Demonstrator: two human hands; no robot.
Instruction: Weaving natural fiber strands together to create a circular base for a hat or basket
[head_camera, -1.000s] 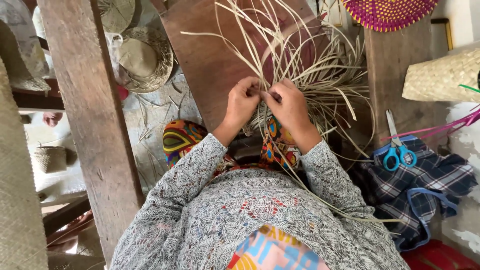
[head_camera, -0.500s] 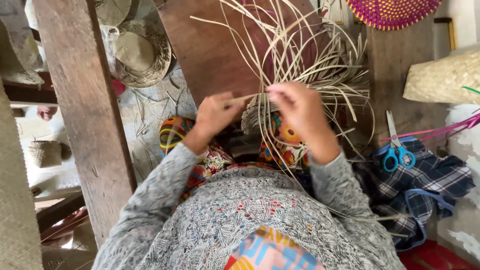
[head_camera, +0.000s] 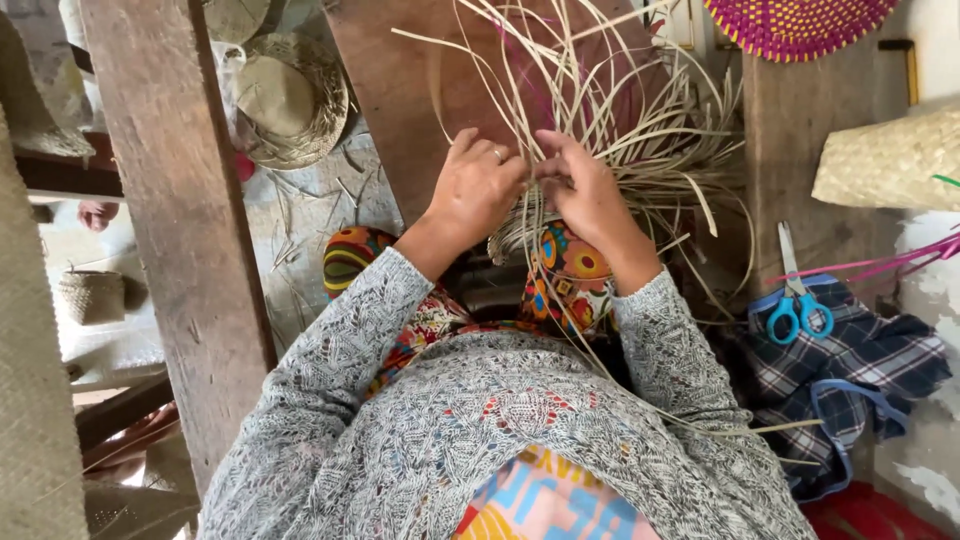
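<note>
Head view showed the left hand and right hand pinched together on pale straw strips over the lap, apparently mid-plait; next crossing likely needed steady tension.

Dry, matt pale straw strips are seen against a smooth brown wooden board. The scissors show bare metal blades and glossy blue plastic handles, laid on soft checked cloth.
</note>
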